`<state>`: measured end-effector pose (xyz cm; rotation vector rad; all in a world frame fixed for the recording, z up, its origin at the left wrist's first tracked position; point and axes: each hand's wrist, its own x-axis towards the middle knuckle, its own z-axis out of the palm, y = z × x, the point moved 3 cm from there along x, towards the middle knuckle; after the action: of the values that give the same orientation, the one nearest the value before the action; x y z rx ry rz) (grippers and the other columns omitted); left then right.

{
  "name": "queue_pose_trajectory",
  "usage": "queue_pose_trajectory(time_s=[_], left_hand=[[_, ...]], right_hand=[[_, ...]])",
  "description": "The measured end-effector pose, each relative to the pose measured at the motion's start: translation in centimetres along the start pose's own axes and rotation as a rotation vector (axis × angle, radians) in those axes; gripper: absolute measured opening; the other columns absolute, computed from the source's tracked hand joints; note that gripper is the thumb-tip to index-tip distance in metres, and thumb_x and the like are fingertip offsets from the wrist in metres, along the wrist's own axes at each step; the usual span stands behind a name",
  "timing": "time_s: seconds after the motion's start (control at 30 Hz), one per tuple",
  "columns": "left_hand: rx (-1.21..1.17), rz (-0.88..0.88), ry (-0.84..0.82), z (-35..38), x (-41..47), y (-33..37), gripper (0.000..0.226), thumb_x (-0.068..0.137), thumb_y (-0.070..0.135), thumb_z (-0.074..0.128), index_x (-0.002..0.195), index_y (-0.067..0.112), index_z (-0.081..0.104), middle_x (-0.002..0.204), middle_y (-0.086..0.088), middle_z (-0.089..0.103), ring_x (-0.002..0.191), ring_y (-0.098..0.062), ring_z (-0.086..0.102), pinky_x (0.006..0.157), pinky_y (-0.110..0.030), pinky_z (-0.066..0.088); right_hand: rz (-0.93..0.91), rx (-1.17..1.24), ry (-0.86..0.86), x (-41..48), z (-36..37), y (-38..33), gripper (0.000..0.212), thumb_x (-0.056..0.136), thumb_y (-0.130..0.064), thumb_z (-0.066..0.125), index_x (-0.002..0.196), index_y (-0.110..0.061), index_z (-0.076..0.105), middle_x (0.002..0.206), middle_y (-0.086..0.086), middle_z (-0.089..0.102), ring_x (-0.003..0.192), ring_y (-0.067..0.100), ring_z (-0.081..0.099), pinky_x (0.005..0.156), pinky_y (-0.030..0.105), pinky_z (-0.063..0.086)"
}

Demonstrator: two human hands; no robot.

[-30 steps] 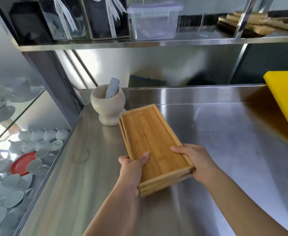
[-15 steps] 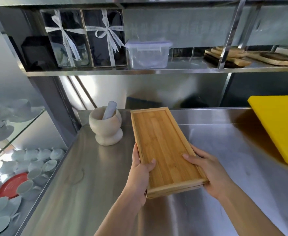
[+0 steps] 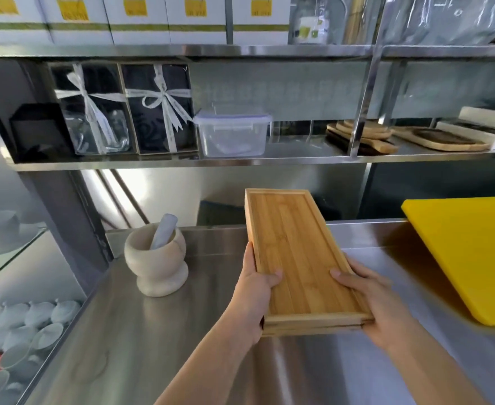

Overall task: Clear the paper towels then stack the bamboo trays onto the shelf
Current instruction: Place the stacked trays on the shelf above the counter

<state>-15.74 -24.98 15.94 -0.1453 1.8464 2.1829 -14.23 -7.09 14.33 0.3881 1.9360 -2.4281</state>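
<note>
A stack of rectangular bamboo trays [image 3: 296, 252] is held in the air above the steel counter [image 3: 158, 340], long side pointing away from me. My left hand [image 3: 253, 293] grips its near left edge, thumb on the top tray. My right hand [image 3: 369, 296] grips the near right edge the same way. The steel shelf [image 3: 293, 157] runs across above and behind the trays. No paper towels are in sight.
On the shelf stand two ribboned gift boxes [image 3: 123, 109], a clear plastic container [image 3: 233, 134] and wooden boards [image 3: 366, 135]. A stone mortar with pestle [image 3: 157, 258] sits left on the counter, a yellow cutting board [image 3: 471, 255] right. White cups [image 3: 21, 325] lie lower left.
Both hands have lifted the tray stack off the counter and carried it up and to the right. My view has tilted upward, showing more of the shelves.
</note>
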Motion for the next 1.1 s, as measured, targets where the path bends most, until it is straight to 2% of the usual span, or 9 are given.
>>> queue_pose_trajectory(time_s=[0.17,0.3,0.37,0.53,0.7,0.83,0.93,1.03,1.1], left_hand=[[0.028,0.004,-0.081,4.1,6.0,5.0,0.047,0.095,0.019,0.048,0.132,0.045,0.036,0.124,0.001,0.057,0.111,-0.029,0.056,0.096,-0.059,0.045],[0.009,0.040,-0.106,6.8,11.1,9.1,0.045,0.094,0.014,0.049,0.132,0.036,0.038,0.124,-0.006,0.057,0.109,-0.031,0.056,0.091,-0.055,0.047],[-0.002,0.050,-0.112,7.7,13.6,10.6,0.043,0.094,0.014,0.050,0.132,0.032,0.040,0.123,-0.008,0.057,0.109,-0.032,0.057,0.092,-0.056,0.047],[0.021,0.046,-0.069,8.3,20.1,13.0,0.043,0.091,0.017,0.054,0.130,0.028,0.043,0.125,-0.010,0.054,0.114,-0.034,0.052,0.099,-0.060,0.041],[0.018,-0.009,-0.042,8.0,25.6,13.3,0.043,0.088,0.016,0.058,0.128,0.023,0.044,0.122,-0.013,0.055,0.111,-0.036,0.053,0.097,-0.059,0.044],[0.006,-0.054,-0.038,7.6,28.4,13.2,0.051,0.081,0.021,0.065,0.128,0.018,0.045,0.118,-0.015,0.060,0.106,-0.036,0.059,0.092,-0.056,0.049],[-0.107,0.012,-0.098,7.0,29.3,13.1,0.056,0.077,0.037,0.070,0.127,0.018,0.052,0.120,-0.014,0.064,0.106,-0.035,0.063,0.091,-0.053,0.052],[-0.109,0.152,-0.212,5.7,28.6,12.1,0.080,0.065,0.046,0.074,0.134,0.015,0.047,0.126,-0.012,0.058,0.111,-0.029,0.060,0.096,-0.047,0.050],[0.070,0.258,-0.241,5.2,27.4,10.9,0.099,0.059,0.051,0.078,0.141,0.013,0.037,0.134,-0.005,0.053,0.117,-0.023,0.057,0.104,-0.046,0.044]], right_hand=[[-0.105,-0.010,0.084,4.1,-2.0,-6.0,0.031,0.077,-0.015,0.068,0.102,-0.033,0.063,0.102,0.005,0.068,0.095,0.030,0.062,0.078,0.045,0.052],[-0.138,-0.015,0.135,9.5,-3.0,-10.4,0.042,0.073,-0.014,0.071,0.113,-0.025,0.065,0.112,0.010,0.067,0.101,0.034,0.061,0.093,0.054,0.046],[-0.152,-0.027,0.139,12.3,-3.1,-12.4,0.039,0.074,-0.013,0.070,0.111,-0.025,0.065,0.109,0.010,0.066,0.101,0.034,0.060,0.094,0.055,0.045],[-0.116,-0.044,0.097,18.6,-2.7,-15.6,0.047,0.079,-0.012,0.066,0.124,-0.024,0.056,0.111,0.011,0.058,0.104,0.035,0.054,0.097,0.057,0.041],[-0.055,-0.098,0.088,24.1,-2.4,-16.2,0.047,0.078,-0.011,0.066,0.123,-0.022,0.056,0.108,0.012,0.056,0.104,0.035,0.051,0.097,0.054,0.040],[0.001,-0.119,0.100,27.2,-2.5,-16.0,0.044,0.077,-0.011,0.069,0.118,-0.020,0.057,0.109,0.014,0.054,0.103,0.036,0.051,0.096,0.054,0.042],[0.007,-0.100,0.151,29.2,-2.5,-16.4,0.045,0.073,-0.011,0.072,0.112,-0.017,0.051,0.097,0.012,0.051,0.089,0.033,0.052,0.088,0.052,0.047],[0.009,-0.110,0.178,30.5,-2.4,-16.5,0.062,0.068,-0.012,0.075,0.124,-0.018,0.049,0.100,0.012,0.053,0.092,0.034,0.054,0.088,0.054,0.048],[0.009,-0.097,0.197,31.1,-2.5,-16.4,0.066,0.067,-0.012,0.076,0.126,-0.018,0.045,0.099,0.012,0.053,0.089,0.034,0.055,0.085,0.054,0.049]])
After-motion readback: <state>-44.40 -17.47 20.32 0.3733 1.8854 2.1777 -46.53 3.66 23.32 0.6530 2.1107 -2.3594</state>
